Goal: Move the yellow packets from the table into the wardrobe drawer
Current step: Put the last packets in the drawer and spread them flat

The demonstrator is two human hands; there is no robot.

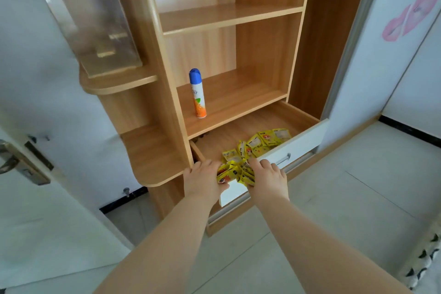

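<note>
While the yellow packets (235, 173) are being clamped between left hand (202, 179) and right hand (268, 174) over the drawer (298, 148) front, a spill outside it is being risked by early release.

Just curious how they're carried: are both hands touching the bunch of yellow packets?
Touching. The head view shows the left hand and right hand holding the bunch of yellow packets between them.

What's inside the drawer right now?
Loose packets lie on the drawer floor toward its right. The left hand and right hand grip another bunch at the front edge. The drawer's back is hidden under the shelf; the hands cover the near left corner.
</note>
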